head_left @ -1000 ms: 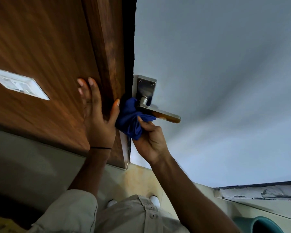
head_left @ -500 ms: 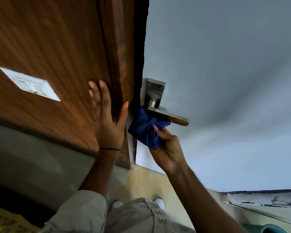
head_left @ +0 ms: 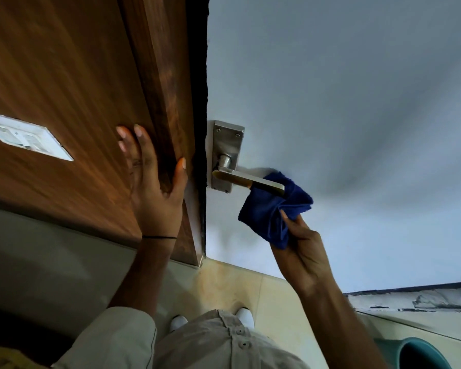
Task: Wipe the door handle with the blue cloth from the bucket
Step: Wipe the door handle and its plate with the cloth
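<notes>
A steel lever door handle (head_left: 240,178) on a rectangular back plate (head_left: 228,145) sticks out from the grey-white door (head_left: 330,102). My right hand (head_left: 302,255) grips a bunched blue cloth (head_left: 273,211), which is pressed under and around the free end of the lever. The lever's base and neck are bare. My left hand (head_left: 152,187) lies flat and open against the brown wooden frame (head_left: 165,89), thumb on its edge next to the door gap.
A white switch plate (head_left: 24,135) is set in the wooden panel at the left. The rim of a teal bucket (head_left: 421,352) shows at the bottom right on the tiled floor (head_left: 237,286). My white shoes (head_left: 244,315) stand just below the door.
The blue cloth and my right hand have slid right along the lever, from its base by the plate to its free end. My left hand stays on the frame.
</notes>
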A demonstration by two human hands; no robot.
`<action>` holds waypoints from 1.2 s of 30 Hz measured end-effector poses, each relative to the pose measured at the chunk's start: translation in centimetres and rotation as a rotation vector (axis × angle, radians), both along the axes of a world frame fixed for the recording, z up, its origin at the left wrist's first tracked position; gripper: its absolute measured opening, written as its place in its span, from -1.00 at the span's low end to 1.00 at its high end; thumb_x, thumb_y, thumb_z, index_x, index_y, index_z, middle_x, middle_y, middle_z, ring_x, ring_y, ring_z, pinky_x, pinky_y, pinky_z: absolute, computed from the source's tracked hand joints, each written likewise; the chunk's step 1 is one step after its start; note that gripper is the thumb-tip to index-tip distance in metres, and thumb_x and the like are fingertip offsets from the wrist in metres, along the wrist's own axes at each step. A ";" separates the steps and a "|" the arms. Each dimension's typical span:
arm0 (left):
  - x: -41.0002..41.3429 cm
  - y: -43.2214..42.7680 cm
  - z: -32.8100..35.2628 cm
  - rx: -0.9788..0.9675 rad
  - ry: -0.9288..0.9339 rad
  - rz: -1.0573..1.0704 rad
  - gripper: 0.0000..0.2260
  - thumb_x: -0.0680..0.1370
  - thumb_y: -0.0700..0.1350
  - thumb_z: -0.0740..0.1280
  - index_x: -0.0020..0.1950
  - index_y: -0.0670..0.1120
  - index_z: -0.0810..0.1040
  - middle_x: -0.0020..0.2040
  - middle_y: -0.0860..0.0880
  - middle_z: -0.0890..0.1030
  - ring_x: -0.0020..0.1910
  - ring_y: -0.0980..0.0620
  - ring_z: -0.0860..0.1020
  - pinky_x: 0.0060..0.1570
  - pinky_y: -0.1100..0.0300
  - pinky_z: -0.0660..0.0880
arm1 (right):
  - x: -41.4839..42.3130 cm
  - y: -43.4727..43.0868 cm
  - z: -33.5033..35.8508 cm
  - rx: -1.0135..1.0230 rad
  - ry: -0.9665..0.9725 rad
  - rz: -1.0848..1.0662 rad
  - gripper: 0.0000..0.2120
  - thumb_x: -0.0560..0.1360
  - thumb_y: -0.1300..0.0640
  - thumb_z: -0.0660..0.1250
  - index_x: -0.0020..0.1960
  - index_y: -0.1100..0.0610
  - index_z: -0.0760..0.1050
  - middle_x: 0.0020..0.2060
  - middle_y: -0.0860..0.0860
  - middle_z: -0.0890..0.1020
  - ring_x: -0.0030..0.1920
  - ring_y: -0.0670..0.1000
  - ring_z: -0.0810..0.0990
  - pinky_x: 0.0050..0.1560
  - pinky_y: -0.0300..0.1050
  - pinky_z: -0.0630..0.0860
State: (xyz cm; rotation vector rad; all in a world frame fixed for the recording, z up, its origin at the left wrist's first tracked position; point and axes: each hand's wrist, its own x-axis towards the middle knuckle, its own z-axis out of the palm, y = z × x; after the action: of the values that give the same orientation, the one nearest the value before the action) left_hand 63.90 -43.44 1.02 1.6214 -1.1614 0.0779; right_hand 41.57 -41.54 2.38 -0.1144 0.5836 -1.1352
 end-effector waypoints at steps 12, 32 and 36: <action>-0.2 -0.1 0.0 -0.032 0.004 0.003 -0.35 0.60 -0.06 0.35 0.54 -0.29 0.12 0.55 -0.37 0.09 0.57 -0.26 0.09 0.47 -0.17 0.27 | 2.9 -0.7 2.7 -0.718 1.876 0.112 -0.30 0.45 0.54 0.19 0.50 0.07 0.32 0.46 0.02 0.37 0.19 0.14 0.54 0.03 -0.27 0.36; -0.6 -0.4 0.2 -0.033 0.038 0.006 -0.36 0.60 -0.08 0.34 0.54 -0.27 0.11 0.56 -0.34 0.08 0.57 -0.26 0.06 0.48 -0.14 0.27 | 1.2 -1.4 1.2 -1.000 2.058 -0.019 -0.24 0.28 0.62 0.23 0.40 0.13 0.47 0.28 0.05 0.55 0.27 0.13 0.52 0.15 0.04 0.56; -0.5 -0.5 0.0 -0.042 0.022 0.016 -0.36 0.60 -0.07 0.34 0.53 -0.30 0.12 0.54 -0.38 0.10 0.56 -0.29 0.08 0.48 -0.15 0.26 | 5.1 -2.6 1.2 -1.085 2.057 0.008 -0.36 0.34 0.52 0.24 0.37 0.16 0.49 0.23 0.10 0.60 0.28 0.17 0.51 0.24 0.10 0.50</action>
State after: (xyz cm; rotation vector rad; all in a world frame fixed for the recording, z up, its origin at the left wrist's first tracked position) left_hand 63.41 -43.89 1.02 1.5913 -1.1234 0.0937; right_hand 46.70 -44.16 3.58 -2.3844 1.5945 -0.8426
